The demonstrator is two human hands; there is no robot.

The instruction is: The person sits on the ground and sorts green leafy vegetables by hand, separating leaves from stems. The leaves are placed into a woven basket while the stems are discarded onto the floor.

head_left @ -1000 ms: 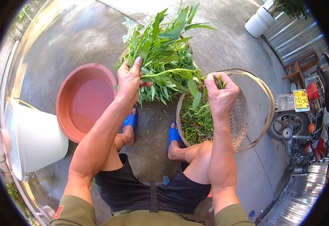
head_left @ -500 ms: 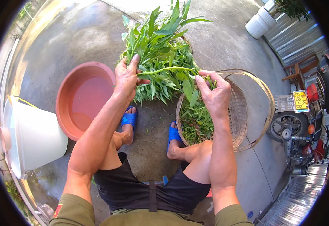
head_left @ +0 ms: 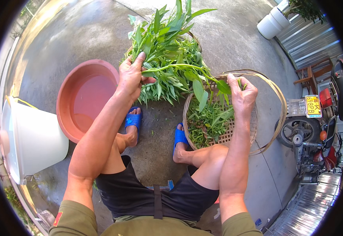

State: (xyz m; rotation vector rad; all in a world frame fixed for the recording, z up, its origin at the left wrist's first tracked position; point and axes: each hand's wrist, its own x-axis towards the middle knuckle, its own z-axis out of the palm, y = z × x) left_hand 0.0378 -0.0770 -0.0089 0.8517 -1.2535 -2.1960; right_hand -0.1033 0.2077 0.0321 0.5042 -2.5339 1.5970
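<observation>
My left hand (head_left: 132, 76) is closed round a bunch of water spinach (head_left: 159, 35) whose long leaves stick up and away from me. A single long stem (head_left: 179, 65) runs out of that hand to the right, its leafy end drooping beside a woven basket (head_left: 248, 122). Over that basket my right hand (head_left: 243, 94) is pinched on a small piece of green; the fingers partly hide it. Loose short greens (head_left: 205, 128) lie in the basket's near left part. Beyond and below the bunch, a big heap of leafy greens (head_left: 171, 86) fills another basket.
On the left stand a reddish-brown tub (head_left: 63, 106) with some water in it and a white bucket (head_left: 41, 137). The basket's tall looped handle (head_left: 283, 106) arches to the right. Farther right are a motorcycle (head_left: 320, 129), a wooden chair (head_left: 313, 74) and a white planter (head_left: 273, 25).
My right hand has moved right, away from the long stem's tip, with a bit of green in its fingers. The stem's leafy end now hangs free. My left hand has barely shifted.
</observation>
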